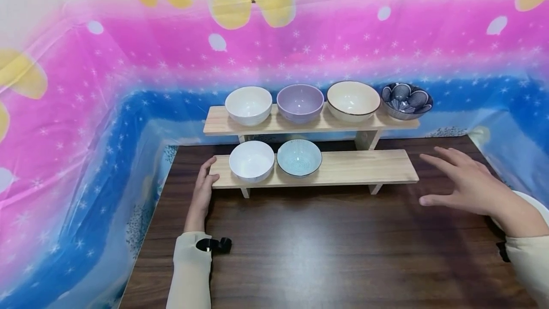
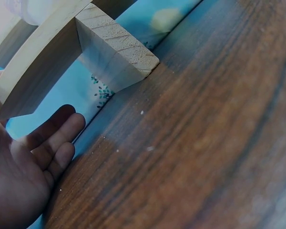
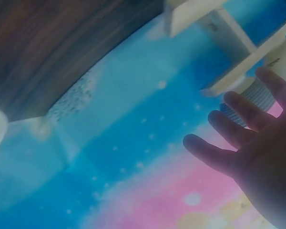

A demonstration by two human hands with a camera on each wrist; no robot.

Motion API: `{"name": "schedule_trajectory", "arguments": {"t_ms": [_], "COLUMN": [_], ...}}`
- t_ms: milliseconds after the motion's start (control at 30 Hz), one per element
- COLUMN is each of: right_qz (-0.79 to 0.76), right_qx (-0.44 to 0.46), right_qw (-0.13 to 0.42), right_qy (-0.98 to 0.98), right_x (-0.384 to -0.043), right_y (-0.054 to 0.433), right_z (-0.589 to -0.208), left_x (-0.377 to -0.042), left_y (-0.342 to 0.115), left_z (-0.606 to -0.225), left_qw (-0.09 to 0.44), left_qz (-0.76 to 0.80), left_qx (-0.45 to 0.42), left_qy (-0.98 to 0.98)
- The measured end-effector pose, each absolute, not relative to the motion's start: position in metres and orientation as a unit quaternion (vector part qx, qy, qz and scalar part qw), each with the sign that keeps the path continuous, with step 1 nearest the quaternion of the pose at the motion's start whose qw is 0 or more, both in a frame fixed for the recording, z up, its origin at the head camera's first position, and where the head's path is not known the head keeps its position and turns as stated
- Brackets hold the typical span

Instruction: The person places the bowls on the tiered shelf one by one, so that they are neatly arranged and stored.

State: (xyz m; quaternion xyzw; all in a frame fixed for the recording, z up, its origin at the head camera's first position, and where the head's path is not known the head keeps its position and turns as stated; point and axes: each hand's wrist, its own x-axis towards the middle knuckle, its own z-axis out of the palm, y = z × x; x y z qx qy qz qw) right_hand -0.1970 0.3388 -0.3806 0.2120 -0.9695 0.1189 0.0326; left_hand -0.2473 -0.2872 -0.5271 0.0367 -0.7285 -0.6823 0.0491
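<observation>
At the left end of the lower wooden shelf (image 1: 364,166) my left hand (image 1: 202,190) grips the board between thumb and forefinger. The left wrist view shows this hand's other fingers (image 2: 62,129) loosely bent below the board (image 2: 43,71). My right hand (image 1: 465,182) hovers beyond the shelf's right end with spread fingers, holding nothing. In the right wrist view the spread fingers (image 3: 229,129) overlap a striped bowl (image 3: 250,102). On the lower shelf stand a white bowl (image 1: 251,161) and a pale blue bowl (image 1: 299,158), side by side.
The upper shelf (image 1: 300,128) bears a white bowl (image 1: 249,105), a purple bowl (image 1: 300,103), a cream bowl (image 1: 353,101) and a dark patterned bowl (image 1: 406,101) holding spoons. A white round dish (image 1: 533,199) is partly hidden by the right wrist. Patterned cloth (image 1: 300,56) hangs behind the brown table (image 1: 309,252).
</observation>
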Motion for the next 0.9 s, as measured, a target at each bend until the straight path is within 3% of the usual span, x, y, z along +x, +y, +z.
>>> {"name": "schedule_trajectory", "arguments": {"t_ms": [233, 467, 767, 900], "right_qz": [0.118, 0.091, 0.066, 0.068], "right_qx": [0.195, 0.122, 0.068, 0.064], "right_qw": [0.052, 0.039, 0.061, 0.095], "right_qy": [-0.972, -0.988, -0.994, -0.991], "right_x": [-0.182, -0.163, -0.145, -0.136], "right_y": [0.369, 0.395, 0.415, 0.425], "right_z": [-0.394, -0.409, -0.423, -0.429], "left_x": [-0.248, -0.247, -0.246, -0.246], "left_y": [-0.285, -0.282, -0.281, -0.28], "left_z": [-0.527, -0.526, -0.527, -0.528], "left_qw": [0.05, 0.041, 0.04, 0.045], "left_qz": [-0.683, -0.678, -0.682, -0.679], "left_qx": [0.044, 0.04, 0.04, 0.039], "left_qy": [-0.728, -0.733, -0.729, -0.731]}}
